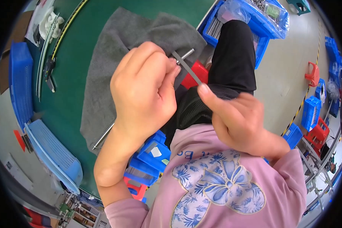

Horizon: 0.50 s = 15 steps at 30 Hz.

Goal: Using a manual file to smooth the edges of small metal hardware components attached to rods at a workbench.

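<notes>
A metal rod end [103,135] showed on grey cloth [97,91], below the left grip [144,85], which hid whether it joined the rod [187,55] pinched there and jutting out rightward. A flat grey strip [190,71] crossed that rod, contact unclear, its near end pinched in the right grip [237,117], lower fingers hidden. The step looked like rubbing strip against rod; the next stroke would call for a steady rod.
</notes>
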Each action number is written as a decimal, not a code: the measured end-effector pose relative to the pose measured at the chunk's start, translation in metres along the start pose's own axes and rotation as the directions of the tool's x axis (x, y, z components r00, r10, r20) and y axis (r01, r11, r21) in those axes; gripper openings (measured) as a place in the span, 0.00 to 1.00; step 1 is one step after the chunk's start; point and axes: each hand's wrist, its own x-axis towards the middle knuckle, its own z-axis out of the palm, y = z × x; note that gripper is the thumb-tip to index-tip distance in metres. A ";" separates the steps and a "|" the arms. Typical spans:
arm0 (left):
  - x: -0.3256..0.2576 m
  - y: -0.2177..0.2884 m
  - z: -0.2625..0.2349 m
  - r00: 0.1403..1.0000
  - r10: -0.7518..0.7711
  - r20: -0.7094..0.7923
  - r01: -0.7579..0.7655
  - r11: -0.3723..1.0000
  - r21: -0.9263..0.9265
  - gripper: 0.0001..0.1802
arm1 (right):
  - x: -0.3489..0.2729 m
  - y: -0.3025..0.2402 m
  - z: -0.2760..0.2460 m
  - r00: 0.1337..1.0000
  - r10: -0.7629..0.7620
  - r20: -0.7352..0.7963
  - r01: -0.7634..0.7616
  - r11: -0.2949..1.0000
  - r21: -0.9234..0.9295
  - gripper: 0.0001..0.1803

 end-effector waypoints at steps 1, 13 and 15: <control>0.000 0.000 0.000 1.000 0.021 0.005 -0.020 1.000 -0.005 0.11 | 0.009 0.001 0.004 0.999 -0.031 -0.043 0.031 0.999 -0.016 0.30; 0.000 0.000 -0.001 1.000 0.012 0.005 -0.012 1.000 -0.008 0.10 | 0.029 0.010 0.029 0.979 -0.067 -0.193 0.078 0.996 0.049 0.30; -0.002 -0.001 -0.002 1.000 0.001 0.002 -0.001 1.000 -0.017 0.10 | 0.024 0.009 0.031 0.978 -0.075 -0.197 0.082 0.996 0.028 0.31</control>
